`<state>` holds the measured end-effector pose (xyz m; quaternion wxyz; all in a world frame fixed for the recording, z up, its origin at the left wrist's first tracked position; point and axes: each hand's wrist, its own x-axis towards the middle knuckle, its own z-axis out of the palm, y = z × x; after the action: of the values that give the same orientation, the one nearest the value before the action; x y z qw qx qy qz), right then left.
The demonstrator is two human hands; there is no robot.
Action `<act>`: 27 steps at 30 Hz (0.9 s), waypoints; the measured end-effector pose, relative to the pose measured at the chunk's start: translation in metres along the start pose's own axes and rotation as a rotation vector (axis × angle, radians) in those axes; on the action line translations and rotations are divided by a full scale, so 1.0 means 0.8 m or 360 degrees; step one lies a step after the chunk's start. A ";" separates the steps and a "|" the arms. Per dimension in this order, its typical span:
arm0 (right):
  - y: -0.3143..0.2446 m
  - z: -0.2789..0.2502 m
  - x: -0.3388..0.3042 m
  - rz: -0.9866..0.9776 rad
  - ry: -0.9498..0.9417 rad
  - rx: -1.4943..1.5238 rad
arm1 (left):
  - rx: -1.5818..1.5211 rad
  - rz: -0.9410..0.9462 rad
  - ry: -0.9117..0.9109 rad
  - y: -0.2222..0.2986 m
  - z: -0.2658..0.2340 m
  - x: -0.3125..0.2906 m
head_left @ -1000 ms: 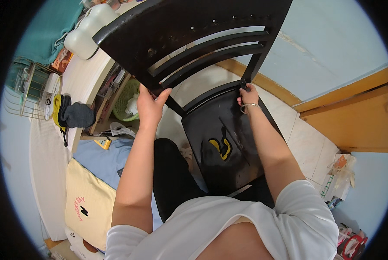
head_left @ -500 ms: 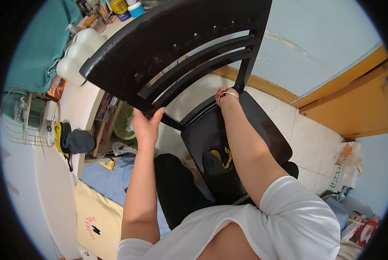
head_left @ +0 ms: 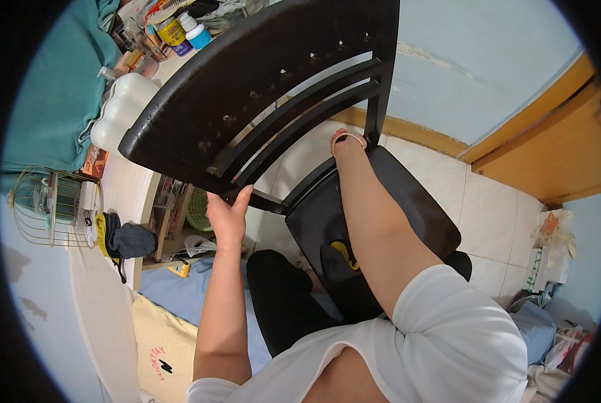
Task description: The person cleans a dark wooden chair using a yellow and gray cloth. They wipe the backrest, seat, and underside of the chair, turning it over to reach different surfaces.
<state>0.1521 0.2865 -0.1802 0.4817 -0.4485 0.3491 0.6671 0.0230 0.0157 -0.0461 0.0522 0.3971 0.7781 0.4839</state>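
A dark wooden chair (head_left: 418,208) with a curved, slatted backrest (head_left: 247,87) stands in front of me, its back tilted across the view. My left hand (head_left: 228,216) is closed round the lower left part of the backrest frame, thumb pointing up. At the back of the seat, close to the right post, my right hand (head_left: 346,142) grips the chair; its fingers are partly hidden and a bangle (head_left: 349,136) circles the wrist. On the seat lies a dark item with a yellow part (head_left: 341,254), half covered by my right forearm.
At left, a pale desk (head_left: 122,181) holds bottles (head_left: 194,31), a white scalloped case (head_left: 122,111) and dark cloth items (head_left: 134,239). A wire basket (head_left: 45,208) is beside it. A cream pillow (head_left: 163,342) lies below. Right stand a wooden door (head_left: 549,144) and bags (head_left: 532,322).
The chair's back has shifted slightly left and down in the view, with both hands still on it. The dark item on the seat now hides more of the yellow part.
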 end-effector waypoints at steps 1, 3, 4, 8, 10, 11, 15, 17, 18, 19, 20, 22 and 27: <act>0.006 0.000 0.018 -0.0027 -0.0071 -0.0025 | 0.0013 0.0019 0.0004 0.000 0.001 0.000; 0.015 0.000 0.058 -0.0087 -0.0208 -0.0059 | -0.0108 -0.0024 -0.0038 -0.002 0.006 0.004; 0.010 0.001 0.066 -0.0056 -0.0178 -0.0030 | -0.0158 -0.0056 -0.0055 -0.004 0.007 0.005; 0.005 0.011 0.012 -0.0007 -0.0038 -0.0035 | -0.0149 -0.0039 0.0012 -0.016 0.003 -0.001; 0.006 0.011 0.000 0.0016 0.0012 0.0177 | -0.0144 -0.0036 0.0015 -0.011 0.006 0.000; 0.018 0.007 0.001 -0.0106 -0.0019 0.0076 | -0.0159 -0.0044 -0.0003 -0.008 0.007 0.002; 0.015 0.007 0.017 -0.0070 -0.0042 -0.0040 | -0.0173 -0.0031 -0.0048 -0.012 0.006 0.004; 0.007 0.003 0.014 -0.0035 -0.0026 -0.0045 | -0.0113 -0.0003 -0.0039 -0.015 0.002 0.004; 0.004 0.001 0.001 -0.0029 -0.0018 -0.0051 | -0.0061 -0.0005 -0.0032 -0.013 0.001 0.002; 0.007 0.002 -0.011 -0.0086 0.0052 -0.0090 | -0.0009 -0.0007 -0.0025 -0.013 0.000 0.001; 0.010 0.001 0.000 -0.0086 -0.0009 -0.0095 | -0.0089 0.0007 -0.0015 -0.010 0.003 0.003; 0.023 -0.011 0.008 -0.0079 -0.0101 -0.0128 | -0.0230 0.0003 0.0005 -0.012 0.006 0.001; -0.009 0.005 0.019 -0.0034 -0.0095 -0.0096 | -0.0066 0.0010 -0.0022 -0.014 0.002 0.003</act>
<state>0.1560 0.2974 -0.1933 0.4853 -0.4465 0.3096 0.6851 0.0162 0.0161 -0.0551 0.0644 0.4018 0.7663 0.4972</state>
